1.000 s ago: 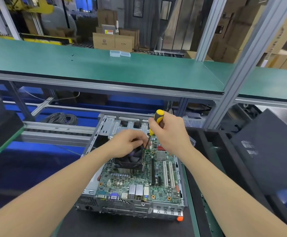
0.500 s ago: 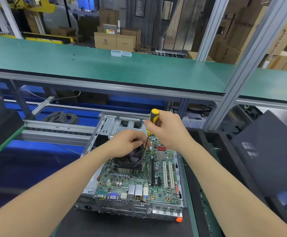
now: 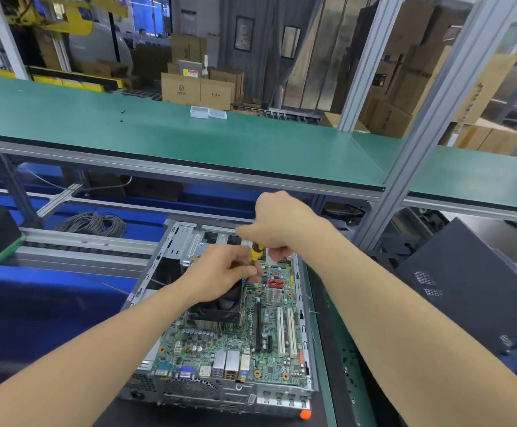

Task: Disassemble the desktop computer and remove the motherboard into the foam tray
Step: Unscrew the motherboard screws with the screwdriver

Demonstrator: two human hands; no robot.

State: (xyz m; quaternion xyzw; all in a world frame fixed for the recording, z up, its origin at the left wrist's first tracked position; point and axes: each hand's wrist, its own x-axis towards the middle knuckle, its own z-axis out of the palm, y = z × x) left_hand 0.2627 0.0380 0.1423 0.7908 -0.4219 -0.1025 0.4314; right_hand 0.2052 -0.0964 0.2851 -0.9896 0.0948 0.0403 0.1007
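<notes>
An open silver computer case (image 3: 171, 251) lies in front of me with the green motherboard (image 3: 251, 343) inside. A black fan on a finned heatsink (image 3: 220, 306) sits on the board. My right hand (image 3: 281, 223) grips the top of a yellow-and-black screwdriver (image 3: 256, 252), hiding most of its handle. My left hand (image 3: 226, 272) is just below it, over the fan's far right corner, with fingertips pinching the screwdriver's shaft. The tip is hidden by my fingers. A black foam tray (image 3: 383, 260) lies to the right, mostly behind my right arm.
A dark case side panel (image 3: 466, 288) leans at the right. A green shelf (image 3: 189, 143) spans overhead, carried by a slanted aluminium post (image 3: 405, 167). A roller rail (image 3: 81, 241) and a cable coil (image 3: 94, 223) lie at the left.
My right hand has rolled over the screwdriver, so the handle's yellow top no longer shows above it. My left hand stays on the shaft by the fan.
</notes>
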